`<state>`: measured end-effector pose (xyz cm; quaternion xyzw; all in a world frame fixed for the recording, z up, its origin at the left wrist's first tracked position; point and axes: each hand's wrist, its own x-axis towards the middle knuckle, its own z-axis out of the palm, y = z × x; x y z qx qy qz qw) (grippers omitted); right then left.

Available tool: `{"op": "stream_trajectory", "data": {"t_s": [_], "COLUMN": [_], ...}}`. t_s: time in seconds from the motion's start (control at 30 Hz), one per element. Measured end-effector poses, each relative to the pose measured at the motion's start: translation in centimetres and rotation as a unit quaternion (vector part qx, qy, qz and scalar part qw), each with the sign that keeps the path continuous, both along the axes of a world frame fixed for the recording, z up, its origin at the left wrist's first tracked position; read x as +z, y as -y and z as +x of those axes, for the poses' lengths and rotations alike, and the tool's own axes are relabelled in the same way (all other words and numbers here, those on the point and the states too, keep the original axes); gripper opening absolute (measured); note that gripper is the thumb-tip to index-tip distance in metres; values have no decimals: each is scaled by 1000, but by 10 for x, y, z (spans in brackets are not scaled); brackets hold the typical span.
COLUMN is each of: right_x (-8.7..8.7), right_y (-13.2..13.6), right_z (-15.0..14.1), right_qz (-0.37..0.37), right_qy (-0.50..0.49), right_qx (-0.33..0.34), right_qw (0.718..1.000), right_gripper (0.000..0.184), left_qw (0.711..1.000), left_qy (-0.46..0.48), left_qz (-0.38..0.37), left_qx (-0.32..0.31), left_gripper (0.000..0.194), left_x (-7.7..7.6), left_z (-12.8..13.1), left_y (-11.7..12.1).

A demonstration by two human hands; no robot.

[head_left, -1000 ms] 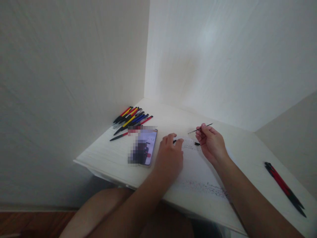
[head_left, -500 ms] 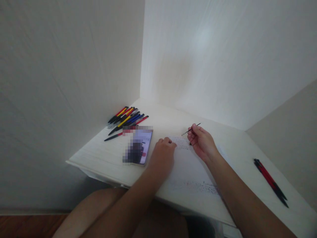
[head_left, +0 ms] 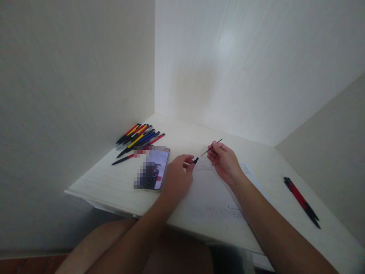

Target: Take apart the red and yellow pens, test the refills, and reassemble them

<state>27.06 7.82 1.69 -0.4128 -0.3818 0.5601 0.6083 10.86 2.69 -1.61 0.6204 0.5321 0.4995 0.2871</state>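
Note:
My right hand (head_left: 224, 161) pinches a thin, dark pen refill (head_left: 218, 142), tilted with its paler end down to the left. Between the thumb and fingers of my left hand (head_left: 180, 173) is a small black pen part (head_left: 195, 160). The refill's lower end points at that part, with a small gap between them. Both hands are over a handwritten sheet of paper (head_left: 211, 192) on the white desk. Just left of my left hand lies a phone (head_left: 162, 171) with its screen lit.
Several red, yellow, blue and black pens (head_left: 134, 142) lie piled at the back left, by the wall. Two red-and-black pens (head_left: 302, 201) rest side by side on the right of the desk (head_left: 97, 179). Pale walls (head_left: 216, 95) border its back and left.
My left hand has lifted a little from the paper and now shows the black pen part in its fingers. The refill stays in my right hand. The whole view has shifted slightly.

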Motion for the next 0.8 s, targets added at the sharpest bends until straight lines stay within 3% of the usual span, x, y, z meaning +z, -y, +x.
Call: {"op": "stream_trajectory", "data": {"t_s": [0.47, 0.57, 0.7, 0.8], "right_x": [1, 3, 5, 5], "right_y": [4, 9, 14, 14], "right_z": [-4, -5, -4, -2], "right_qz": [65, 68, 33, 34], "right_qy": [115, 146, 185, 186], "right_qx": [11, 59, 187, 206], "right_qw": [991, 985, 964, 960], "right_gripper": [23, 21, 21, 21], "left_qw": [998, 994, 974, 961], "left_qy": [52, 90, 190, 234], "left_qz": [-29, -49, -83, -95], "left_qx": [-22, -36, -87, -111], "left_gripper": [20, 19, 19, 16], "left_x": [4, 5, 8, 9], "left_z": [1, 3, 4, 3], "left_y": [4, 5, 6, 4]}}
